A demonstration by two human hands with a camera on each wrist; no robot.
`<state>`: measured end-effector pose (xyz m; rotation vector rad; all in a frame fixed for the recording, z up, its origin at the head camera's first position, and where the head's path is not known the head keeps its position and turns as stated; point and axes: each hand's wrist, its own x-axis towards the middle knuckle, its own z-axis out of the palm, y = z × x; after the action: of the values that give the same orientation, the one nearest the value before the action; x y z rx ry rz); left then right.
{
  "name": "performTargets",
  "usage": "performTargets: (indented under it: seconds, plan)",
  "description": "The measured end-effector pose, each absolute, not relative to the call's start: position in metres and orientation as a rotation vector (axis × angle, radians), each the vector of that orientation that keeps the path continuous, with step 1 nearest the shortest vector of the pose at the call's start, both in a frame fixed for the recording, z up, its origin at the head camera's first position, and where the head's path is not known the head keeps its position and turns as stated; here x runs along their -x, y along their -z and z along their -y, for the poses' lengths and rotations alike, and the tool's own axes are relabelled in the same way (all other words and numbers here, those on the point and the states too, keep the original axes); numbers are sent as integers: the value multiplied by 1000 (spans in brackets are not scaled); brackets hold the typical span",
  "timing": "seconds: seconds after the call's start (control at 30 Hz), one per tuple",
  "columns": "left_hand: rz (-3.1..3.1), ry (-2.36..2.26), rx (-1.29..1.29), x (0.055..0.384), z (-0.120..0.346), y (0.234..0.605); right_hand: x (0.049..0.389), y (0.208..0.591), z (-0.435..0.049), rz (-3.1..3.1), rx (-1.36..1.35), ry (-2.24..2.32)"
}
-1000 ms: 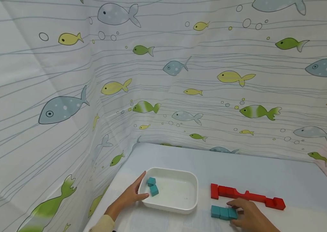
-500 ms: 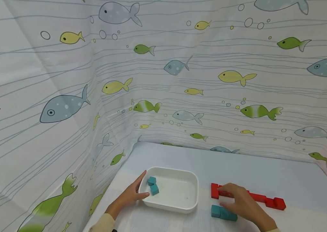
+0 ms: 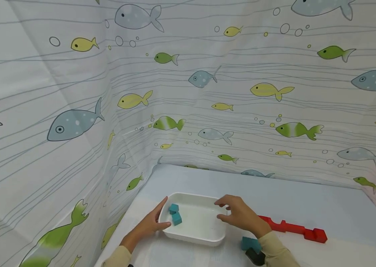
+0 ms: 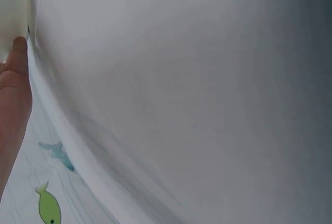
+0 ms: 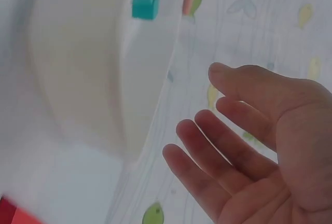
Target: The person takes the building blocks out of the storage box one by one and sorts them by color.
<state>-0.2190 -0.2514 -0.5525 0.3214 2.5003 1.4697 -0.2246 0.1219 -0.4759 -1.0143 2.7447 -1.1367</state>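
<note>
In the head view my left hand (image 3: 152,221) grips the left end of a white plastic tub (image 3: 204,237), thumb over the front corner and fingers along the outer wall. In the left wrist view a nearly straight finger (image 4: 19,53) lies against its side. Two teal cubes (image 3: 176,218) sit in the tub near that hand. My right hand (image 3: 239,213) hovers over the tub's right end, fingers loosely bent; the right wrist view shows nothing between its thumb and fingers. Teal blocks (image 3: 249,243) lie on the table, partly hidden by the right wrist and its camera.
A row of red blocks (image 3: 294,228) lies on the table right of the tub, its left part hidden by the right arm. Fish-printed white sheets (image 3: 204,107) wall off the table (image 3: 274,189) at the back and left.
My right hand has left the teal blocks, risen past the red row and swung left over the tub's right end. The left hand, the tub and its two cubes stay put.
</note>
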Motion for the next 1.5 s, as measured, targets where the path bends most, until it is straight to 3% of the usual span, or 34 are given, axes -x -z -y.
performTargets:
  seconds: [0.3,0.67,1.2,1.5]
  plan:
    - [-2503,-1468,-321,218,253,555,246,473,-56,-2690,1165,1048]
    - [-2495,-1446,-326,219,253,553,275,480,-9,-2688,1298,776]
    - [-2518,-1441,-381,217,256,553,277,487,54,-2741,1068,578]
    - [-2522,-1437,-418,219,256,555,285,497,63,-2770,1120,464]
